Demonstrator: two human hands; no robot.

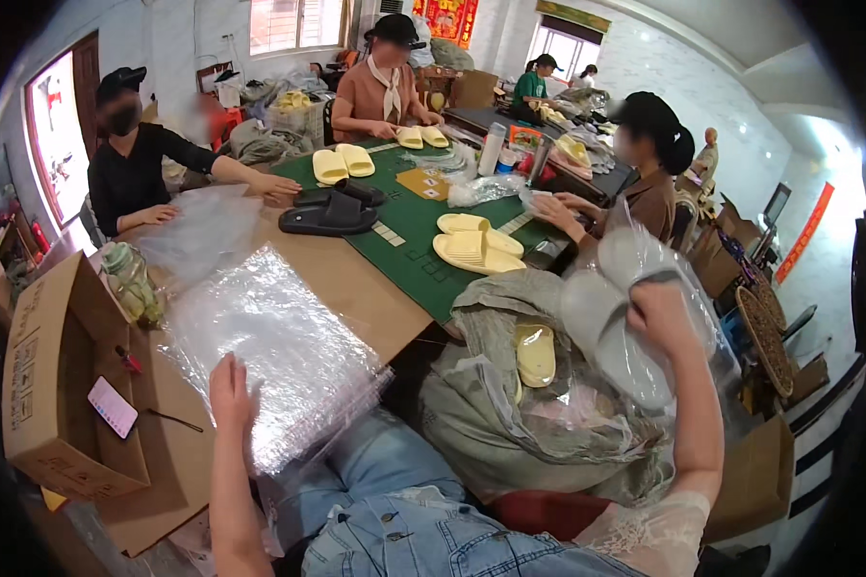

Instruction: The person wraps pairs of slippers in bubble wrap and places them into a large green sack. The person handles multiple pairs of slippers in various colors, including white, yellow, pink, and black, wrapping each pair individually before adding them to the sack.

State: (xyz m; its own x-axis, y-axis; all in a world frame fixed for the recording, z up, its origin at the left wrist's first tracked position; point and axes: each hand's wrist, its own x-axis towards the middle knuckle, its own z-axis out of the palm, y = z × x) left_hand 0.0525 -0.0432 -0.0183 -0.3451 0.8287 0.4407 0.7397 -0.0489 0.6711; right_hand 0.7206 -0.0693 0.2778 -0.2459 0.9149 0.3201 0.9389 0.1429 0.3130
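Observation:
My right hand [659, 310] is closed on a pair of grey slippers [635, 370] in a clear plastic bag, raised above the right side of a grey-green woven sack [462, 413]. A yellow slipper [536, 356] and some clear plastic show in the sack's mouth. On the left, my left hand [229, 392] lies with its fingers stretched out at the near edge of a stack of shiny clear plastic bags [269, 337]. It grips nothing that I can make out.
A cardboard box [43, 385] with a phone [113, 407] in it stands left. Black slippers [329, 215] and yellow slippers [476, 248] lie on the green-topped table [394, 260]. Co-workers sit around it; one person's hand [277, 185] reaches toward the black slippers.

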